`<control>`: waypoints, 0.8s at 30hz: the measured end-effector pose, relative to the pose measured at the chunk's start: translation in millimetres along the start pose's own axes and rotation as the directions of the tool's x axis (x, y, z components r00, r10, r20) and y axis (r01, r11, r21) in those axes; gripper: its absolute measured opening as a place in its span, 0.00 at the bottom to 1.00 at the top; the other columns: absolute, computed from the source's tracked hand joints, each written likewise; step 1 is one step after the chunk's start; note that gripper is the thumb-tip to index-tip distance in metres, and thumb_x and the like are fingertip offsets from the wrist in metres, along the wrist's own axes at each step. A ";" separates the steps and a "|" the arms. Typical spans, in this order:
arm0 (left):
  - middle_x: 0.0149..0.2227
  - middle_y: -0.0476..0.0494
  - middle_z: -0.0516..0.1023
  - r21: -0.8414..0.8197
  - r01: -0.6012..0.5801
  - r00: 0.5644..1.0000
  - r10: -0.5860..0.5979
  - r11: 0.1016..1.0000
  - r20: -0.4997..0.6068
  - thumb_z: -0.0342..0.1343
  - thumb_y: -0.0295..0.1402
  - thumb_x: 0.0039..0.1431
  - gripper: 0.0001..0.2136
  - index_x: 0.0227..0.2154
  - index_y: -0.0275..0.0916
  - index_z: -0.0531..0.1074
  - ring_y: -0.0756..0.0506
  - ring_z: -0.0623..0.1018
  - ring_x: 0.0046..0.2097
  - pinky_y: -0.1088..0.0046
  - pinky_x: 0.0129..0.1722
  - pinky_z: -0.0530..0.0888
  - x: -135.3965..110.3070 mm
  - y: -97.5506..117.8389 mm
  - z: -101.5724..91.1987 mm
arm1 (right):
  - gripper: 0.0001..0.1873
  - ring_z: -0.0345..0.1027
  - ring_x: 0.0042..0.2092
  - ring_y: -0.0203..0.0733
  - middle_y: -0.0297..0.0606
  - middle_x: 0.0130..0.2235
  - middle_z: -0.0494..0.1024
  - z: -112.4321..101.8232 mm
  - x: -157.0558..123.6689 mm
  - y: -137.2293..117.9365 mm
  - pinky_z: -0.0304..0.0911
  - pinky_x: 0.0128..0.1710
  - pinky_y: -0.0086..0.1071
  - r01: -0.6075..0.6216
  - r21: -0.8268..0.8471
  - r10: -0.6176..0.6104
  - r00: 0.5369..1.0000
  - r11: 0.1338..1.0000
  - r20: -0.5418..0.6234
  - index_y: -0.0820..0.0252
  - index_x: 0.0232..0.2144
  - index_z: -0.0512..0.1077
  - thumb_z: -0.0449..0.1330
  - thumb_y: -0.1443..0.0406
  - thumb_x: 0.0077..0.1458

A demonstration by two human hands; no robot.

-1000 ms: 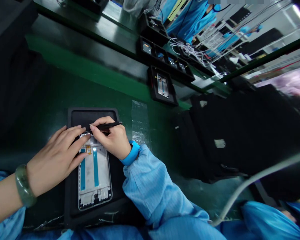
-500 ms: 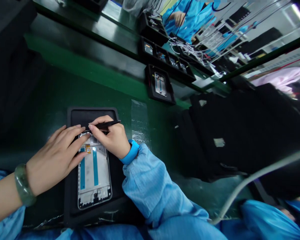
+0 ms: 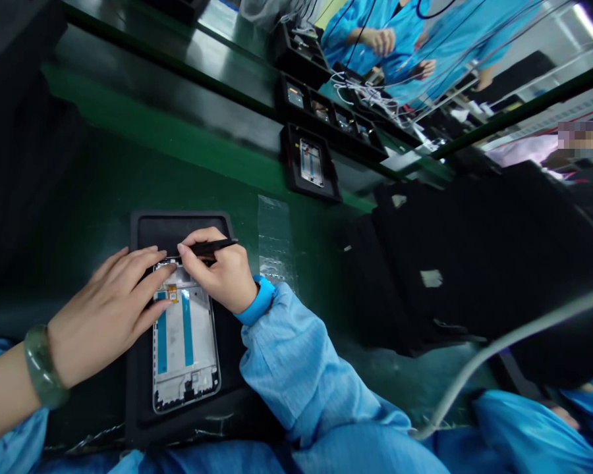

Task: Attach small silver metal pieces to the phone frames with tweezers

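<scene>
A phone mid-frame (image 3: 202, 342) with blue adhesive strips and a small orange flex cable (image 3: 172, 293) lies in a black foam tray (image 3: 138, 368). Across its upper left stretches my left hand (image 3: 109, 309), fingers extended and fingertips resting near the top edge. My right hand (image 3: 222, 273) is closed around a slim black pen-like tool (image 3: 212, 246), whose rear end points right. Its working tip sits at the phone frame's top edge, mostly hidden by my fingers.
A clear plastic strip (image 3: 275, 230) lies right of the tray. Beyond stands another black tray (image 3: 292, 174) holding a phone frame. Stacked black trays (image 3: 494, 257) fill the right, crossed by a grey hose (image 3: 474, 382). Co-workers in blue sleeves work at the back and lower right.
My hands keep nearly the same pose over the phone frame; the view has shifted slightly. At the back, co-workers' hands and sleeves have moved, and another blue-clad person shows there.
</scene>
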State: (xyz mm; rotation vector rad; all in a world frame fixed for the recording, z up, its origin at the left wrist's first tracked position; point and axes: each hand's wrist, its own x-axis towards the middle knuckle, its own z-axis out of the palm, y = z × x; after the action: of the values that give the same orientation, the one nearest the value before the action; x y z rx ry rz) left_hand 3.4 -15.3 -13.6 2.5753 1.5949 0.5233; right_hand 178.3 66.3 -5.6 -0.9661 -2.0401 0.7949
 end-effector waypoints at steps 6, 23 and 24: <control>0.56 0.32 0.66 0.026 -0.023 1.000 0.023 0.999 -0.007 0.46 0.42 0.62 0.21 0.53 0.33 0.64 0.35 0.67 0.57 0.51 0.55 0.65 1.5 0.0 -1.3 | 0.05 0.71 0.36 0.35 0.36 0.33 0.75 2.6 -0.9 -4.3 0.67 0.41 0.28 0.147 -0.190 -0.144 0.989 0.971 0.031 0.59 0.32 0.69 0.53 0.66 0.58; 0.51 0.37 0.70 -0.113 0.110 0.993 -0.113 0.987 -0.016 0.46 0.42 0.62 0.18 0.48 0.36 0.65 0.39 0.69 0.54 0.58 0.52 0.67 6.4 -1.1 -2.6 | 0.03 0.72 0.34 0.34 0.32 0.32 0.78 -6.5 0.2 -0.6 0.68 0.36 0.26 0.053 0.002 -0.053 0.997 0.999 -0.057 0.59 0.30 0.73 0.61 0.64 0.54; 0.51 0.38 0.71 -0.120 0.128 0.991 -0.131 0.984 -0.021 0.46 0.42 0.62 0.17 0.47 0.37 0.65 0.39 0.70 0.53 0.58 0.51 0.68 7.9 -1.7 -2.3 | 0.03 0.73 0.34 0.34 0.32 0.33 0.78 -6.1 0.0 -0.4 0.68 0.37 0.27 0.070 -0.008 -0.070 0.996 0.998 -0.052 0.59 0.31 0.73 0.61 0.65 0.54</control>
State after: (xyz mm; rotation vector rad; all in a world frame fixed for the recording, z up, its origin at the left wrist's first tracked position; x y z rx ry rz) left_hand 4.5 -7.9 -9.9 2.3699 1.6720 0.6254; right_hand 183.1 67.4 -2.0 -0.9045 -2.0207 0.7194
